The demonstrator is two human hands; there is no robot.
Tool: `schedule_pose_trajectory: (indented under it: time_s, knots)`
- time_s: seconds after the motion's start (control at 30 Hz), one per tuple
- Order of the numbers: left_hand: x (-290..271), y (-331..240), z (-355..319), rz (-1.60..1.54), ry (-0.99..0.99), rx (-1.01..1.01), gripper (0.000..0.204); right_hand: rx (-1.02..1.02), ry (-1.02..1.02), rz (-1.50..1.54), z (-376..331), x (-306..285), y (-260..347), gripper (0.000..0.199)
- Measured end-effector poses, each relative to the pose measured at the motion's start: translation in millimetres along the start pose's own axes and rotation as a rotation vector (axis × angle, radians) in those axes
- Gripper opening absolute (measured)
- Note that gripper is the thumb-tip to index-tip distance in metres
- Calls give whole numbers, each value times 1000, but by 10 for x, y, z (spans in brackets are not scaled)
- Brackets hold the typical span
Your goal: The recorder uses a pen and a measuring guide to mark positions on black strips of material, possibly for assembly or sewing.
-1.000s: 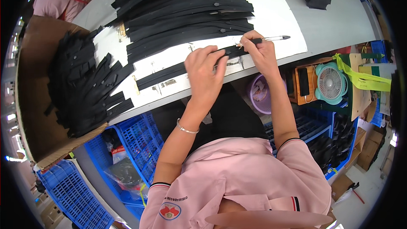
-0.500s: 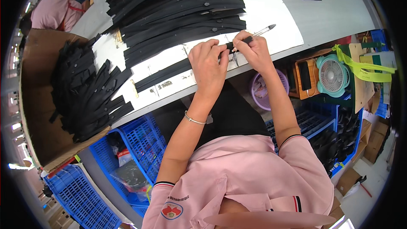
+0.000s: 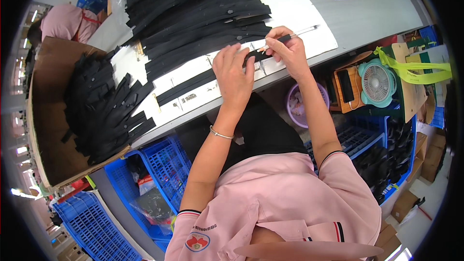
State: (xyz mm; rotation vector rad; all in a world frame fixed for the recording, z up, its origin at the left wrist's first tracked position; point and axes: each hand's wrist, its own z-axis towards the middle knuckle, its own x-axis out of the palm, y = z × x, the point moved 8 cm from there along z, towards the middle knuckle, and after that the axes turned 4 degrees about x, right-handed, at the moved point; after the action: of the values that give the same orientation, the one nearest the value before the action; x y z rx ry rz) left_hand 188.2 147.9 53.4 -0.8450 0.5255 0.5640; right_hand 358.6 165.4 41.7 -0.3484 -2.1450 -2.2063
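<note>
A long black fabric strip (image 3: 193,85) lies along the near edge of a white sheet (image 3: 299,14) on the grey table. My left hand (image 3: 234,70) presses flat on the strip's right part, fingers spread. My right hand (image 3: 285,48) grips a thin pen-like marker (image 3: 302,32), its tip down on the strip's right end (image 3: 256,55). The two hands almost touch. Behind them a fanned row of several black strips (image 3: 203,19) covers the sheet.
A heap of black strips (image 3: 104,111) fills a cardboard box (image 3: 46,116) at left. Blue crates (image 3: 164,164) stand under the table. A small teal fan (image 3: 377,83), a purple bowl (image 3: 296,102) and a wooden box sit at right. Another person in pink (image 3: 67,21) is far left.
Both hands have drifted a little up and right along the strip. The marker tip has come down onto the strip's end.
</note>
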Motion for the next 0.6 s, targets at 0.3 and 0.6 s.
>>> schedule_pose_trajectory:
  time_s: [0.3, 0.6]
  knots:
    - [-231, -447, -255, -651, 64, -289, 33, 113, -78, 630, -613, 165, -66, 10]
    - [-598, -601, -619, -745, -135, -437, 25, 338, 74, 907, -1106, 852, -246, 17]
